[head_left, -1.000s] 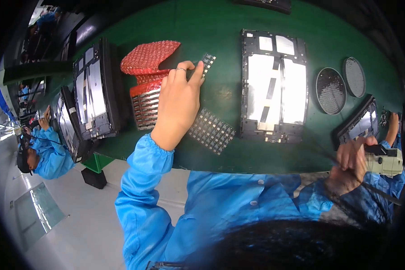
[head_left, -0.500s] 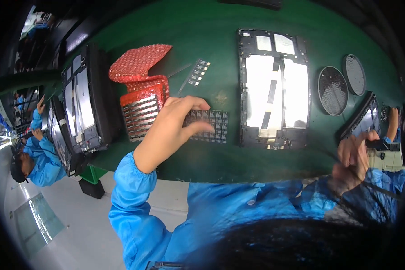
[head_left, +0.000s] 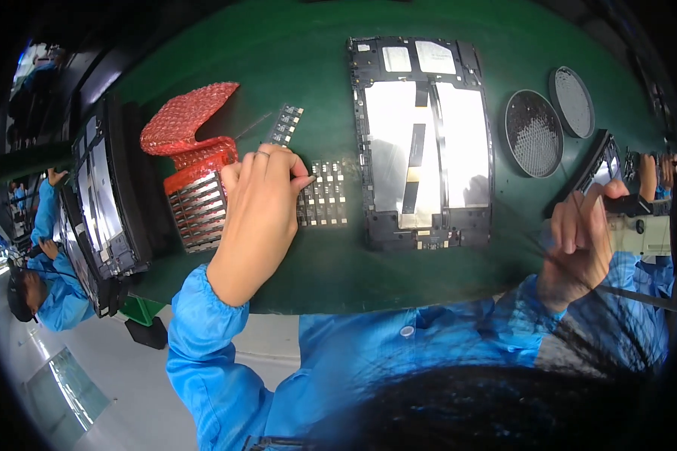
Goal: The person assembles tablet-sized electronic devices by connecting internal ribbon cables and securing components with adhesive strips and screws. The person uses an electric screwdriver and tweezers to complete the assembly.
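Note:
My left hand is closed in a pinch at the left edge of a panel of small circuit boards; whatever lies between thumb and fingertips is too small to name. Just beyond its knuckles rests a short strip of similar boards. Beside the wrist, a red bubble-wrap pouch lies above a stack of narrow boards. My right hand is raised at the right with curled fingers, near a dark object whose kind I cannot make out. Between the hands lies a flat black device housing with silvery panels.
Two round dishes stand at the right, one holding small pale pieces. Another device housing leans behind my right hand. Stacked housings rise at the left of the green table. A co-worker in blue is at far left.
My left thumb and fingers, spread over the board panel before, have come together in a pinch at its left side. My right hand has risen slightly. The whole view has shifted.

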The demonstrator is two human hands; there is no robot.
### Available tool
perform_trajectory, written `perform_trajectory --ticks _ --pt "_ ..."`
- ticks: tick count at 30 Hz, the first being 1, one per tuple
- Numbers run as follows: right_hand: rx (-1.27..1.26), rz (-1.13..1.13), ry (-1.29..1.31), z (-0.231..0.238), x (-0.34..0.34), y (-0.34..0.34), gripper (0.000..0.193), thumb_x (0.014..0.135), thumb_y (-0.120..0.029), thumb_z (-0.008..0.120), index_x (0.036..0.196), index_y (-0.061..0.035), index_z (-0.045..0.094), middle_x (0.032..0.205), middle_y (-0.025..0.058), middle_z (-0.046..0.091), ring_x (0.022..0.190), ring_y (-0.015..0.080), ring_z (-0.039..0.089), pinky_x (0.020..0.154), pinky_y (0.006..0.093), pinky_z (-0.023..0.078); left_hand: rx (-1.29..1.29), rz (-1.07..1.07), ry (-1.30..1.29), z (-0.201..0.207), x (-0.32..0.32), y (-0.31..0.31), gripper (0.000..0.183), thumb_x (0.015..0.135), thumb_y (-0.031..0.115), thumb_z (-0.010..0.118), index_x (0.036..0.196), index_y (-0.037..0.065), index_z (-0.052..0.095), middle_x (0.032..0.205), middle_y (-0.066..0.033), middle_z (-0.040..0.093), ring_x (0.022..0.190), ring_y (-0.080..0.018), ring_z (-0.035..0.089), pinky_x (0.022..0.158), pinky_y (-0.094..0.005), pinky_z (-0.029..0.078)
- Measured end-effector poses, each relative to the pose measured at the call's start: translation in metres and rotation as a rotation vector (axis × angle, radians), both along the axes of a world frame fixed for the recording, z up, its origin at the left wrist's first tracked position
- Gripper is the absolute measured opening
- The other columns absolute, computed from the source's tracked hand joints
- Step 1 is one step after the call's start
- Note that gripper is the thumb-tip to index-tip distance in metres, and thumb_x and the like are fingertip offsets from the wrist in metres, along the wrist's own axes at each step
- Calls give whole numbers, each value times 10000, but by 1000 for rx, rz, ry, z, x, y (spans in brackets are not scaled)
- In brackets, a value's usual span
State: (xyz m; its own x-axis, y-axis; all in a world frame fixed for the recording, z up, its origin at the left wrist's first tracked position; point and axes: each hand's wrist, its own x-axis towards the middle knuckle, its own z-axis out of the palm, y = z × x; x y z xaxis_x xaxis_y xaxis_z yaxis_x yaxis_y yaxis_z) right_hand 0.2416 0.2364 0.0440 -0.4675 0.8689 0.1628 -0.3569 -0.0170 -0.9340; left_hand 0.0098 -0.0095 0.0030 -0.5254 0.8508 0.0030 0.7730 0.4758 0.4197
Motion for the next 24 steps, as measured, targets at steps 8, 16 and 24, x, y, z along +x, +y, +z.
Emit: perform_trajectory --ticks 8,16,24 --pt "-3 -10 24 -2 2 5 289 958 -63 536 1230 29 504 641 -19 373 465 58 313 438 231 275 396 192 -637 14 33 10 143 869 44 727 977 -33 673 893 -122 703 767 -241 657 688 -349 477" --pt "26 -3 -12 -1 -4 8 306 959 -77 555 1244 19 503 643 -8 389 465 69 329 442 241 293 234 102 -552 20 30 30 113 855 46 766 949 -8 734 899 -102 722 798 -154 672 751 -277 519" --pt "69 -19 70 -3 -18 29 282 945 -31 607 1211 -9 518 599 -15 410 444 85 380 423 261 322 321 310 -816 -3 32 28 206 834 -37 778 991 -32 644 876 -77 679 715 -114 683 609 -235 541"
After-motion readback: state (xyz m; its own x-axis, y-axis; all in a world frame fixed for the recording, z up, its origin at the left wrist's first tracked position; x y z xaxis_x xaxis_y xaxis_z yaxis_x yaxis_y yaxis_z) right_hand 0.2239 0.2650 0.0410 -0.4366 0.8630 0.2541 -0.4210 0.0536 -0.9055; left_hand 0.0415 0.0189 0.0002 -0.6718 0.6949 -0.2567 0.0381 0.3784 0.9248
